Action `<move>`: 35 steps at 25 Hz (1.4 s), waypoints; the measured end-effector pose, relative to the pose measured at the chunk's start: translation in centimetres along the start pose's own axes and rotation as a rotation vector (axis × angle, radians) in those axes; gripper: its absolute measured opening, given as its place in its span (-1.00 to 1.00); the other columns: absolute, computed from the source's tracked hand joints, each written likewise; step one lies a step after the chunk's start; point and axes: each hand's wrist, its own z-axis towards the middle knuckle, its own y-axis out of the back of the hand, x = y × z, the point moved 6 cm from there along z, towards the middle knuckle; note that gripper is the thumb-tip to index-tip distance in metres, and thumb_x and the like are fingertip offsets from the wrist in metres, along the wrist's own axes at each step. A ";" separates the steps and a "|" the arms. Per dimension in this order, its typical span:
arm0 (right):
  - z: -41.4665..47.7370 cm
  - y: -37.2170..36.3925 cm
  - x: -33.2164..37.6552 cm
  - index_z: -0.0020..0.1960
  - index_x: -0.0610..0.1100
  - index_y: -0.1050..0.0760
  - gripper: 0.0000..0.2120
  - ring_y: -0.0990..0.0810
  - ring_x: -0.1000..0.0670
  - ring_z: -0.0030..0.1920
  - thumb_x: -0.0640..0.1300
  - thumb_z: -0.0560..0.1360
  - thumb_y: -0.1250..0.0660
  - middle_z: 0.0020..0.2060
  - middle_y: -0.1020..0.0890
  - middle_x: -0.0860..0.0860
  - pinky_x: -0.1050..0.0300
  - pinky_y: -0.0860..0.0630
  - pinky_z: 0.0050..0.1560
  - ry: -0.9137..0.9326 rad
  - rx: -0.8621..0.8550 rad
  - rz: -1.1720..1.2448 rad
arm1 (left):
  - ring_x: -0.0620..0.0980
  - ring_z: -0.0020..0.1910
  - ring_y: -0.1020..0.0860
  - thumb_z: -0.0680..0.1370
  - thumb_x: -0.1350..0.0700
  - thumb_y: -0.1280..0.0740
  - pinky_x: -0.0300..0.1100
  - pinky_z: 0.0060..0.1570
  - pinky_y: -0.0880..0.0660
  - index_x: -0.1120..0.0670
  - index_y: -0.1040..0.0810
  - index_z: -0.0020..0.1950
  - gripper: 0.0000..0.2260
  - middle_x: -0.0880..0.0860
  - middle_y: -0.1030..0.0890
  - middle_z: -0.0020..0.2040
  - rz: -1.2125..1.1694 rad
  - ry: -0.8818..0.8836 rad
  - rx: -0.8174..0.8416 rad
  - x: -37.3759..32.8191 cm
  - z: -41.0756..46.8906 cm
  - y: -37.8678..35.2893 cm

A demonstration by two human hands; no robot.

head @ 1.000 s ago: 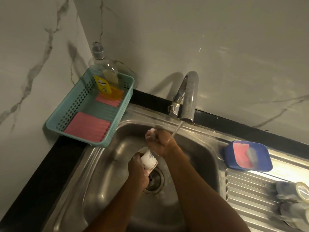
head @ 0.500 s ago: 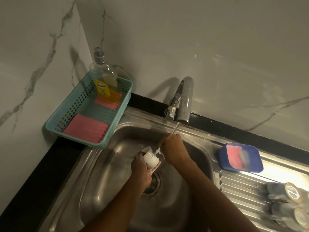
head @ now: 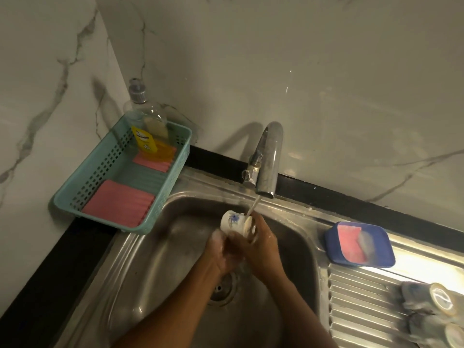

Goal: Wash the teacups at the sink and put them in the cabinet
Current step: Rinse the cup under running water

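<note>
The steel sink (head: 155, 259) sits under a running tap (head: 268, 156). Beside it, a teal basket (head: 100, 167) holds pink pads (head: 118, 204) and a soap bottle (head: 150, 131); its yellow label is too blurred to read. A blue tub (head: 386, 247) holds a pink sponge (head: 349, 243). The fingers of the left hand (head: 223, 252) and the right hand (head: 261, 247) are clamped on a blue-flowered teacup (head: 233, 221) under the stream.

We are finding no wording that we can read for certain. We are seeing a yellow label (head: 144, 141) on the clear soap bottle (head: 153, 116) standing in the teal basket (head: 95, 172). The label is carrying a line of dark print and a small round mark below it, both too blurred to make out. The white teacup (head: 231, 221) is showing a blue painted motif, not lettering.
</note>
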 end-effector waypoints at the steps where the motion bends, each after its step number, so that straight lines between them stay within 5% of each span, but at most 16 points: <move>1: 0.0 -0.3 0.3 0.37 0.11 -0.43 -0.43 -0.59 0.15 0.15 -0.02 0.43 -0.55 0.16 -0.58 0.18 0.16 -0.63 0.10 0.023 -0.024 -0.011 | 0.20 -0.20 -0.70 0.66 0.07 -0.18 0.01 -0.19 -0.66 0.30 -0.61 0.06 -0.67 0.27 -0.69 -0.13 -0.003 0.012 0.028 0.2 0.2 0.4; 5: -0.1 -1.2 2.1 0.43 0.00 -0.42 -0.43 -0.53 0.17 0.14 -0.01 0.47 -0.52 0.23 -0.56 0.11 0.47 -0.41 0.00 0.158 -0.022 -0.277 | 0.04 -0.33 -0.69 0.63 -0.02 -0.27 -0.19 -0.37 -0.58 0.26 -0.55 0.25 -0.63 0.16 -0.70 -0.22 0.101 -0.036 0.042 -0.6 1.2 2.3; 9: -0.6 -1.8 2.0 0.41 -0.03 -0.41 -0.39 -0.50 0.03 0.20 0.06 0.44 -0.52 0.20 -0.56 0.03 0.22 -0.51 0.11 0.200 -0.008 -0.454 | 0.15 -0.03 -0.70 0.64 -0.14 -0.27 0.00 0.04 -0.58 0.24 -0.67 0.13 -0.55 0.24 -0.70 0.01 0.174 -0.149 0.125 -1.9 0.4 1.7; 14: -1.1 -1.1 0.0 0.11 0.05 -0.50 -0.58 -0.45 0.11 0.12 0.11 0.32 -0.53 0.10 -0.53 0.12 0.15 -0.51 -0.01 0.160 -0.135 -0.211 | 0.10 -0.13 -0.71 0.64 -0.11 -0.26 -0.06 -0.15 -0.65 0.24 -0.65 0.12 -0.58 0.21 -0.73 -0.06 0.376 -0.150 -0.005 -1.0 0.4 1.5; 17: -1.1 -1.2 -0.1 0.09 0.02 -0.46 -0.63 -0.57 0.12 0.04 0.01 0.38 -0.54 0.14 -0.50 0.06 0.19 -0.61 -0.11 0.176 -0.091 -0.172 | 0.09 -0.17 -0.71 0.67 -0.09 -0.24 -0.08 -0.20 -0.63 0.22 -0.67 0.06 -0.61 0.20 -0.73 -0.09 0.432 -0.162 -0.063 -1.1 0.1 1.6; 22: -1.0 -0.1 -0.3 0.20 0.03 -0.52 -0.55 -0.56 0.02 0.19 0.03 0.38 -0.57 0.38 -0.42 -0.01 0.09 -0.65 0.04 0.177 -0.224 -0.210 | 0.13 -0.23 -0.63 0.57 0.26 -0.35 -0.13 -0.24 -0.56 0.18 -0.66 -0.18 -0.85 0.23 -0.68 -0.16 0.617 -0.389 -0.244 -3.3 1.5 -0.7; 25: -1.4 1.2 -0.6 0.18 0.04 -0.54 -0.55 -0.55 0.04 0.21 0.02 0.36 -0.60 0.38 -0.41 0.01 0.09 -0.63 0.10 0.157 -0.273 -0.188 | 0.07 -0.30 -0.59 0.56 0.31 -0.35 -0.22 -0.39 -0.52 0.19 -0.61 -0.23 -0.84 0.22 -0.65 -0.16 0.729 -0.361 -0.313 -3.6 2.8 -2.0; 31: -2.2 1.2 -2.6 0.28 0.09 -0.50 -0.48 -0.44 -0.08 0.40 0.09 0.38 -0.56 0.46 -0.36 -0.02 -0.13 -0.57 0.24 0.095 -0.236 -0.241 | 0.13 -0.06 -0.64 0.64 0.02 -0.28 -0.01 -0.11 -0.60 0.19 -0.58 0.11 -0.76 0.17 -0.65 -0.01 0.775 -0.215 -0.315 -2.2 3.5 -4.1; 35: -1.2 0.1 -1.1 0.25 -0.02 -0.53 -0.51 -0.55 0.12 0.18 -0.01 0.37 -0.56 0.29 -0.50 0.03 0.21 -0.57 0.07 0.169 -0.092 -0.122 | 0.12 -0.07 -0.60 0.65 0.01 -0.28 -0.06 -0.19 -0.52 0.15 -0.57 0.15 -0.77 0.16 -0.61 -0.04 0.850 -0.299 -0.308 -2.2 1.0 -3.5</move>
